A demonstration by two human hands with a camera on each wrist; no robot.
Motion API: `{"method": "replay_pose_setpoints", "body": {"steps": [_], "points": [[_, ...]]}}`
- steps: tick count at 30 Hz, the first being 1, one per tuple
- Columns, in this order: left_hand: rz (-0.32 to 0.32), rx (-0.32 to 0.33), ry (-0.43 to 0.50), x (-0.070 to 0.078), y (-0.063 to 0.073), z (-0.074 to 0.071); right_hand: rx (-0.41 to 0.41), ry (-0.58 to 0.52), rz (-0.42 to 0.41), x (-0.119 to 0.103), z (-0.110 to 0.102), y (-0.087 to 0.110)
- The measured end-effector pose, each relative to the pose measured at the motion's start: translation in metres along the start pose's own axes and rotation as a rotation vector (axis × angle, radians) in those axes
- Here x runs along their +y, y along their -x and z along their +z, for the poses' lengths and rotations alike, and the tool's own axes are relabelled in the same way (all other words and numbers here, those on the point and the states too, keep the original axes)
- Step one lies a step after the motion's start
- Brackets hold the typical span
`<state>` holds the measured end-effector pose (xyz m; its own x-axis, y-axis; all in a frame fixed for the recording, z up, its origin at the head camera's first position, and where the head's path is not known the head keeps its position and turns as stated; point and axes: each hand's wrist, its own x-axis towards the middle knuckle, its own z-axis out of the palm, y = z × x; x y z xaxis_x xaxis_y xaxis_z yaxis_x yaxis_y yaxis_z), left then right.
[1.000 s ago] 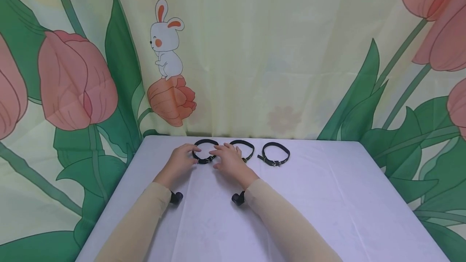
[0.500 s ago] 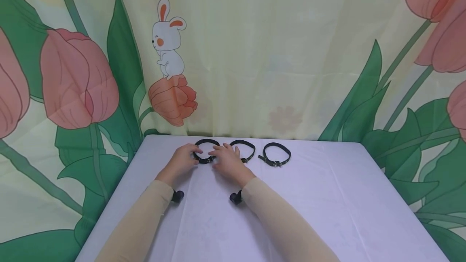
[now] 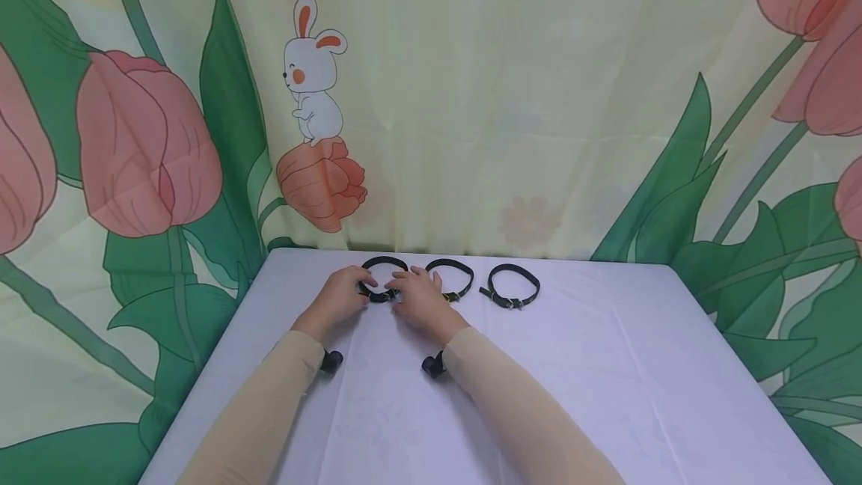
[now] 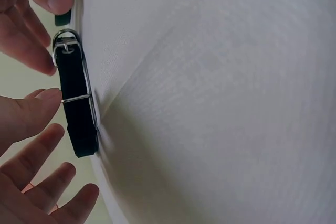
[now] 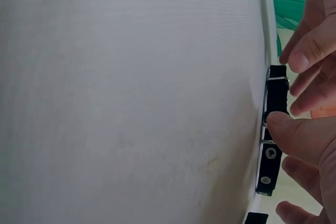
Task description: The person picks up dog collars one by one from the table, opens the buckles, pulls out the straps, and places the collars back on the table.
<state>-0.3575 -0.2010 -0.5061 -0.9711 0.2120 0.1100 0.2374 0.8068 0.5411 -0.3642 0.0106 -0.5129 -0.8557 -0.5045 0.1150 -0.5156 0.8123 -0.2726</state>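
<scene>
Three black buckled straps, looped like small pet collars, lie in a row near the table's far edge. The left collar [image 3: 384, 259] has my left hand [image 3: 337, 295] at its left side, fingers loosely bent and spread. My right hand [image 3: 424, 296] is at its right side, between it and the middle collar [image 3: 451, 262], which it partly covers. In the left wrist view, my left thumb [image 4: 42, 108] is close to the strap below the metal loop. In the right wrist view, my right thumb [image 5: 289, 129] overlaps the strap; whether it touches is unclear.
To the right lies the third collar [image 3: 512, 304], its strap end sticking out left. White cloth covers the table [image 3: 572, 365]. Behind its far edge hangs a curtain [image 3: 458, 133] printed with tulips and a rabbit.
The head view has shifted slightly, moving the whole scene a little. Both hands stay at the left collar, and the collars keep their places on the table.
</scene>
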Motion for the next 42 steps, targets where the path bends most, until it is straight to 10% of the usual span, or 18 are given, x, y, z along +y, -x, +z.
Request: {"method": "replay_pose_setpoints", "body": {"steps": [42], "points": [[-0.051,-0.021,-0.039,0.007,0.003,0.004,0.081,-0.046,0.016,-0.014,0.003,-0.002]]}}
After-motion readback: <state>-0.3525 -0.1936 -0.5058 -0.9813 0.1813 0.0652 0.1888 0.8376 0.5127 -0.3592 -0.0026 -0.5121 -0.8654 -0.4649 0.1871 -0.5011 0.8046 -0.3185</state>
